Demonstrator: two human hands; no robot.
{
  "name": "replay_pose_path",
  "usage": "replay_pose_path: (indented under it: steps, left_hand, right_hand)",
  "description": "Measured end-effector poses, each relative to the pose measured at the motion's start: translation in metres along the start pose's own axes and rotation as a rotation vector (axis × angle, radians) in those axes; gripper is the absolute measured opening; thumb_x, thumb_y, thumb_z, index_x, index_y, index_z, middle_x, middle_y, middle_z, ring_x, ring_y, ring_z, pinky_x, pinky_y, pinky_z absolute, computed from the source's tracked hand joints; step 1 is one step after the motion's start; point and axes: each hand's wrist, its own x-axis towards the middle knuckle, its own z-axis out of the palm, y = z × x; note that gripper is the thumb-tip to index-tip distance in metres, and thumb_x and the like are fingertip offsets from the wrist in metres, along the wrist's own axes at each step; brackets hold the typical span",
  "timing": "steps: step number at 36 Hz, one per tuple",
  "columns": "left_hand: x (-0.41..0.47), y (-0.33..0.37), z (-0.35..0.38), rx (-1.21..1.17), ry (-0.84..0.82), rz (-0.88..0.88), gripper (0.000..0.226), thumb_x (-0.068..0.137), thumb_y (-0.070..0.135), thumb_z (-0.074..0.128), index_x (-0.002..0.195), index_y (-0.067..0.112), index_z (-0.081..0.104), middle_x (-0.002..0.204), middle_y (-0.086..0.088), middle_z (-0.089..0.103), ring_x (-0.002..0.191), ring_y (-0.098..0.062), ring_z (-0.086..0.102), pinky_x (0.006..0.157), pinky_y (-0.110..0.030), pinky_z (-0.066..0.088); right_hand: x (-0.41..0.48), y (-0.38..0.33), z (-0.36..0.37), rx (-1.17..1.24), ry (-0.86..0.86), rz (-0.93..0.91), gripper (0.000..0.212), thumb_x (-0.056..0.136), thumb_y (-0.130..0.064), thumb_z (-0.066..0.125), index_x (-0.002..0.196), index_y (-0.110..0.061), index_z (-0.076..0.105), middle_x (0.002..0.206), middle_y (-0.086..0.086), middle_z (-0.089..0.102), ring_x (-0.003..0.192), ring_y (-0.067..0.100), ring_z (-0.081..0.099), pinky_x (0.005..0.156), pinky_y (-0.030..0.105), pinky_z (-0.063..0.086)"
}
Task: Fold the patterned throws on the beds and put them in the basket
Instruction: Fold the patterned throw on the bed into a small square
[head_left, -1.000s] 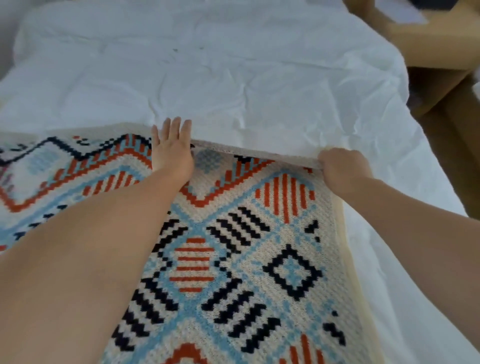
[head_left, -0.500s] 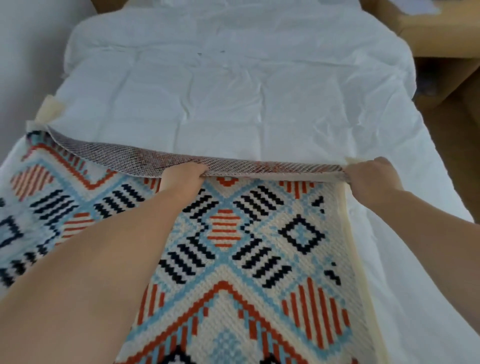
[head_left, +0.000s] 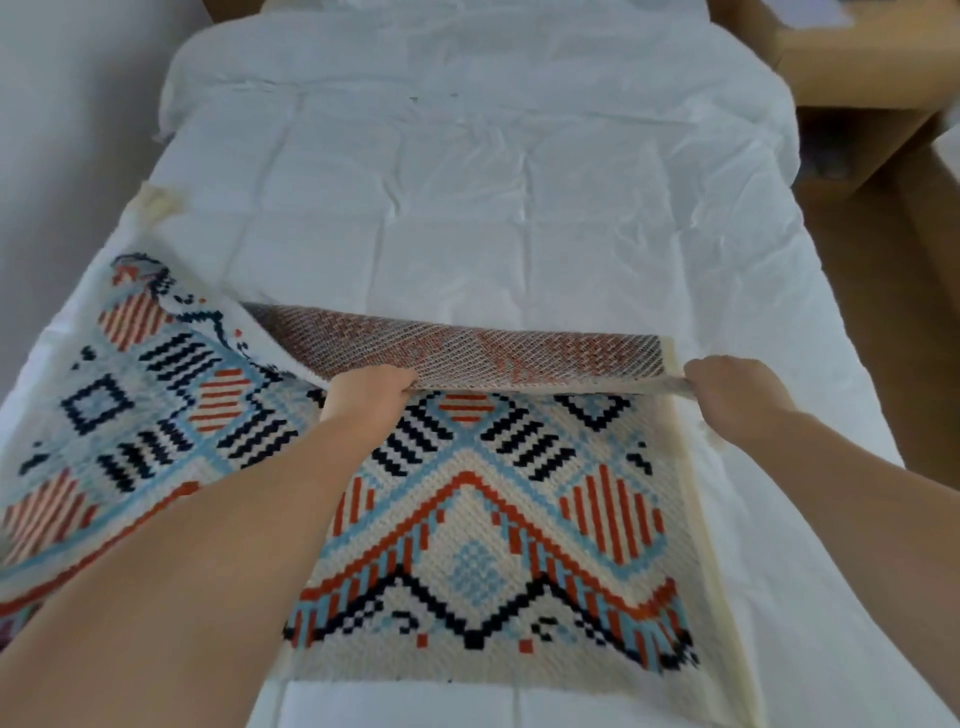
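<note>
Patterned throw (head_left: 467, 519) is lying across the near half of the bed (head_left: 467, 208), on its white cover; its far edge is being held raised and folded back toward the near side, exposing the reddish-brown woven underside (head_left: 467, 348); the left hand (head_left: 363, 397) is gripping this edge near its middle, fingers curled round the fabric; the right hand (head_left: 727, 395) is clutching the far right corner, apparently with curled fingers, though these are largely hidden behind the knuckles; the throw's far left part is lying rumpled near the bed's left side; a pale wall (head_left: 62, 156) is bordering the bed at left; a wooden bedside unit (head_left: 857, 67) is standing at far right.
</note>
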Motion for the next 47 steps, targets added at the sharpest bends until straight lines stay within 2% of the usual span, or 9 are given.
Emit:
replay_pose_path:
  steps: [3,11,15,19,21,25,34,39,47]
  left_hand:
    - [-0.021,0.001,0.004,0.007,-0.014,0.013,0.023,0.098,0.017,0.043,0.108,0.019,0.063,0.096,-0.002,0.069,0.085,-0.023,0.062,0.073,-0.038,0.052]
    - [-0.078,0.008,0.021,0.039,-0.045,-0.019,0.026,0.097,0.014,0.042,0.110,0.016,0.064,0.103,-0.005,0.070,0.088,-0.025,0.064,0.073,-0.034,0.052]
    - [-0.109,0.015,0.034,0.072,-0.069,-0.014,0.024,0.096,0.017,0.042,0.107,0.019,0.064,0.099,-0.003,0.069,0.086,-0.024,0.063,0.074,-0.035,0.052]
    - [-0.143,0.022,0.051,0.092,-0.124,-0.023,0.018,0.092,0.016,0.044,0.093,0.021,0.061,0.094,-0.003,0.068,0.077,-0.020,0.057,0.062,-0.030,0.039]
    - [-0.160,0.025,0.057,0.118,-0.132,-0.020,0.019,0.091,0.013,0.046,0.097,0.021,0.062,0.095,-0.004,0.068,0.082,-0.024,0.062,0.064,-0.030,0.044]
    - [-0.189,0.028,0.063,0.135,-0.120,-0.033,0.028,0.093,0.013,0.045,0.111,0.021,0.065,0.103,-0.006,0.069,0.092,-0.029,0.064,0.079,-0.037,0.052]
    - [-0.226,0.028,0.083,0.162,-0.155,-0.034,0.031,0.095,0.015,0.045,0.116,0.023,0.066,0.111,-0.005,0.067,0.097,-0.028,0.063,0.077,-0.032,0.047]
    - [-0.242,0.026,0.102,0.165,-0.163,-0.005,0.033,0.093,0.013,0.045,0.116,0.026,0.065,0.114,-0.003,0.066,0.096,-0.029,0.064,0.077,-0.034,0.051]
    - [-0.242,0.029,0.138,0.174,-0.232,-0.032,0.039,0.094,0.013,0.042,0.124,0.029,0.060,0.126,0.000,0.059,0.107,-0.029,0.060,0.083,-0.035,0.049]
  right_hand:
    - [-0.020,-0.001,0.006,-0.008,-0.002,0.014,0.014,0.085,-0.003,0.047,0.085,-0.016,0.052,0.073,-0.003,0.049,0.067,0.020,0.052,0.062,0.030,0.040]
    - [-0.070,-0.005,0.021,0.068,-0.009,-0.032,0.018,0.088,-0.001,0.045,0.095,-0.012,0.058,0.083,0.000,0.050,0.074,0.019,0.050,0.066,0.028,0.040]
    - [-0.096,-0.006,0.030,0.057,-0.014,-0.078,0.023,0.088,0.000,0.044,0.100,-0.012,0.059,0.092,0.002,0.054,0.080,0.022,0.057,0.068,0.029,0.044]
    - [-0.128,-0.009,0.040,0.011,-0.015,-0.124,0.027,0.087,0.002,0.042,0.103,-0.012,0.058,0.099,0.004,0.056,0.087,0.024,0.061,0.069,0.029,0.042]
    - [-0.143,-0.008,0.046,0.001,-0.011,-0.144,0.029,0.086,0.004,0.041,0.103,-0.013,0.058,0.098,0.003,0.055,0.084,0.023,0.061,0.067,0.028,0.042]
    - [-0.170,-0.008,0.057,0.008,0.000,-0.169,0.032,0.085,0.005,0.042,0.105,-0.014,0.059,0.098,0.002,0.053,0.078,0.023,0.061,0.066,0.030,0.046]
    - [-0.213,-0.023,0.087,-0.007,-0.027,-0.196,0.038,0.084,0.003,0.041,0.110,-0.017,0.060,0.101,0.001,0.053,0.091,0.021,0.057,0.077,0.032,0.047]
    - [-0.228,-0.035,0.106,-0.016,-0.055,-0.197,0.037,0.087,0.001,0.039,0.111,-0.016,0.060,0.098,0.000,0.050,0.095,0.021,0.054,0.073,0.028,0.038]
    - [-0.238,-0.046,0.149,-0.057,-0.107,-0.214,0.031,0.087,-0.004,0.044,0.109,-0.019,0.061,0.105,0.000,0.054,0.098,0.020,0.052,0.078,0.029,0.045]
